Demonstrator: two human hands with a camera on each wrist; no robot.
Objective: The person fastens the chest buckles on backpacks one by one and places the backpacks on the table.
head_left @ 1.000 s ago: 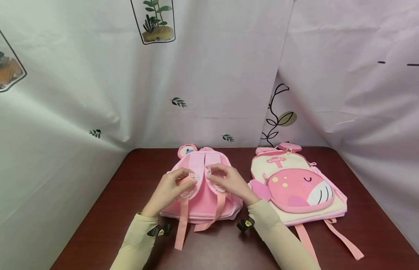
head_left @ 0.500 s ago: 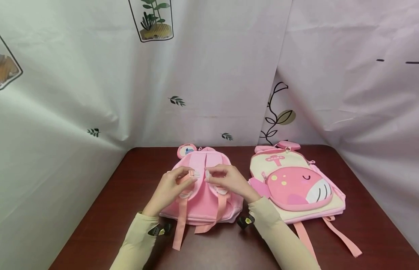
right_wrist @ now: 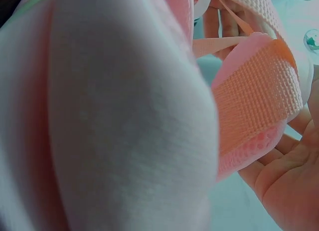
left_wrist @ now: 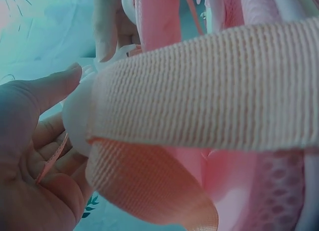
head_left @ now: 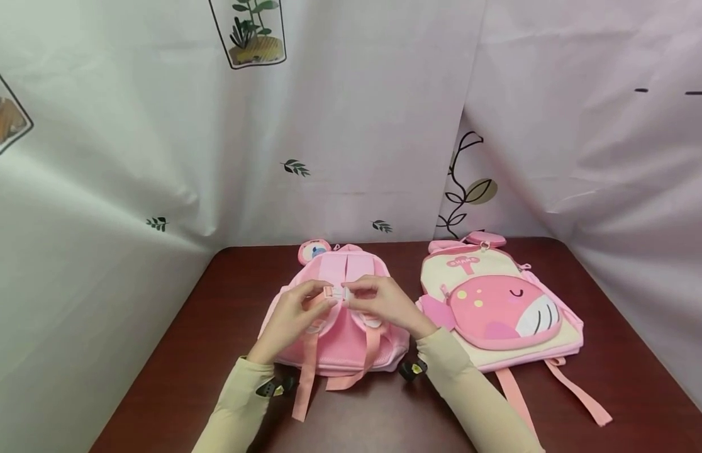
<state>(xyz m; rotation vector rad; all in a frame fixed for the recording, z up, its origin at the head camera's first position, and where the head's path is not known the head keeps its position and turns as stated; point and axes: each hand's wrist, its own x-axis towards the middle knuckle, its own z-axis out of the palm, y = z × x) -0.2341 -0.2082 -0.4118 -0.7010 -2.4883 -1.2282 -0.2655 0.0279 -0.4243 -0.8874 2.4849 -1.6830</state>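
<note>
A pink backpack (head_left: 342, 349) lies on the table with its back panel and shoulder straps facing up. Over its middle my left hand (head_left: 289, 321) pinches one half of a white plastic buckle (head_left: 331, 292). Opposite it, my right hand (head_left: 387, 305) pinches the other half at its fingertips. The halves stand end to end between the two hands. In the left wrist view, peach webbing (left_wrist: 209, 86) loops through the white buckle end (left_wrist: 77, 114) at my thumb. In the right wrist view, a webbing loop (right_wrist: 259, 86) hangs beside my palm, and a shoulder strap covers much of the frame.
A second backpack (head_left: 501, 314), cream and pink with a whale front pocket, lies to the right on the dark red table (head_left: 175, 377). Loose peach straps (head_left: 307, 384) trail toward the front. White printed cloth (head_left: 351, 126) hangs behind and at both sides.
My left hand has shifted slightly right, bringing its buckle half up to the one in my right hand. The gap between the hands has narrowed. The head view has shifted slightly.
</note>
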